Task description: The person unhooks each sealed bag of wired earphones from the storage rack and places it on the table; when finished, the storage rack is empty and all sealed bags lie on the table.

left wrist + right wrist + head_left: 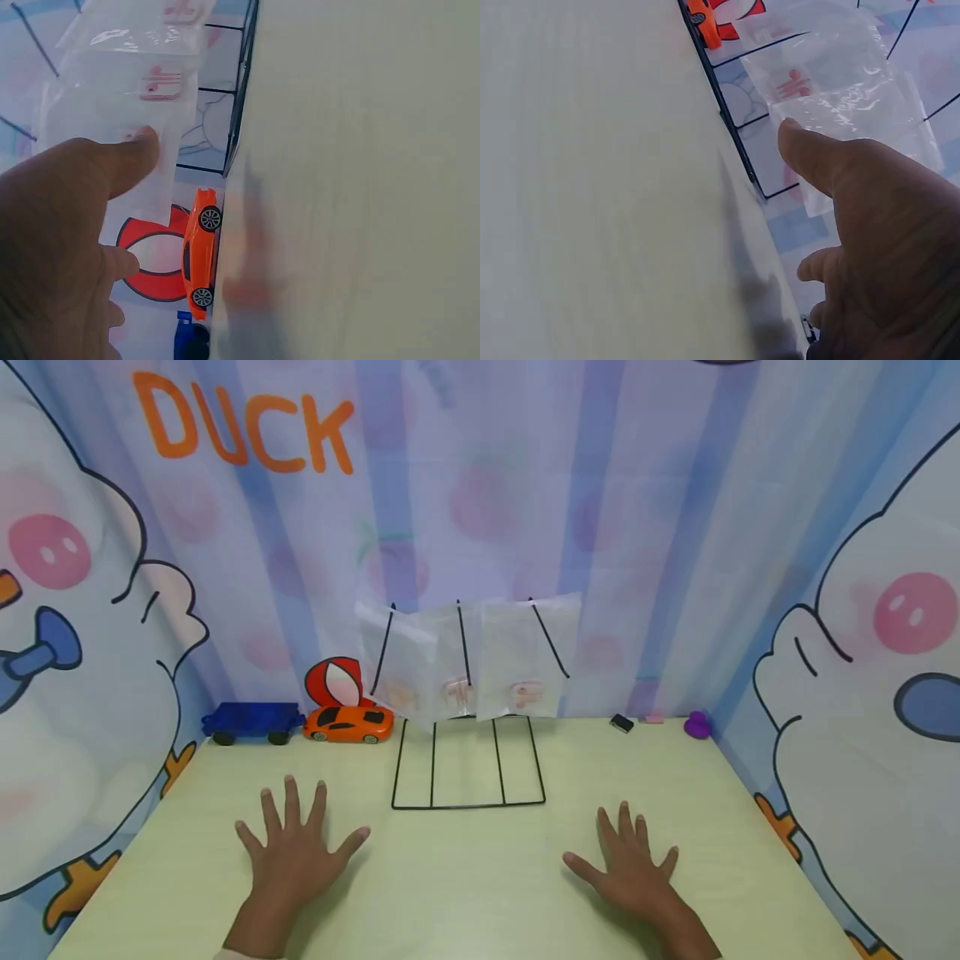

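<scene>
Plastic bags [506, 652] hang from a black wire rack [468, 807] in the centre of the frame, on a pale surface [465, 893]. At lower left and lower right, the left hand [292, 860] and right hand [633, 872] spread their fingers, each grip holding nothing. This seems a ready pose; reaching the bags would call for moving forward and inward, then pinching thin plastic.

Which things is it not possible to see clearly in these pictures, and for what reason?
Head view: red print on the plastic bags, too small and blurred to read.
Head view: black item and pink item at rear right, too small to identify.
Left wrist view: blue wagon, cut off by the bottom edge.
Right wrist view: part of the plastic bags, hidden by the right hand.
</scene>
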The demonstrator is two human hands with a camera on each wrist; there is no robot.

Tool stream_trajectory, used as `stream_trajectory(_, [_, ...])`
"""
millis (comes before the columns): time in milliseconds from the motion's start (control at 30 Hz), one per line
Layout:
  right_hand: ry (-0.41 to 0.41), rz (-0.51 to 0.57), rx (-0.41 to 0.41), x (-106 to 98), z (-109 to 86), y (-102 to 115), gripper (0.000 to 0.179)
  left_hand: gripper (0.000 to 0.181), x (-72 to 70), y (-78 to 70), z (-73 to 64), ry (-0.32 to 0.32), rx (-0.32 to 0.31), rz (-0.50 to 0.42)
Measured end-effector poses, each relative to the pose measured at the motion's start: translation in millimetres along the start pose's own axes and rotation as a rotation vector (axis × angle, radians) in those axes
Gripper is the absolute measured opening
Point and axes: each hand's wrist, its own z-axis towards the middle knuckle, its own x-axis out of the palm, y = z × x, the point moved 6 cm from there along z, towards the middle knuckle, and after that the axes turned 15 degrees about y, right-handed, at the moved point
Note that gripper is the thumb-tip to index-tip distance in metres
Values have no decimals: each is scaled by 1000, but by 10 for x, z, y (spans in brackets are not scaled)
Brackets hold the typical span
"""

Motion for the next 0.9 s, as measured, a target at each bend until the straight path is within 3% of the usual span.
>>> stream_trajectory(200, [-55, 99, -129, -14, 168, 127, 104, 118, -166, -71, 233, -42, 73, -35])
stream_trajectory(467, [-55, 104, -106, -81, 395, 241, 95, 107, -316, -135, 674, -57, 205, -153])
stream_trajectory(667, [-81, 69, -130, -109, 557, 357, 87, 96, -372, -71, 990, -74, 305, -375])
stream_trajectory(900, [-91, 79, -155, -136, 712, 505, 78, 91, -473, -68, 1170, -57, 344, -544])
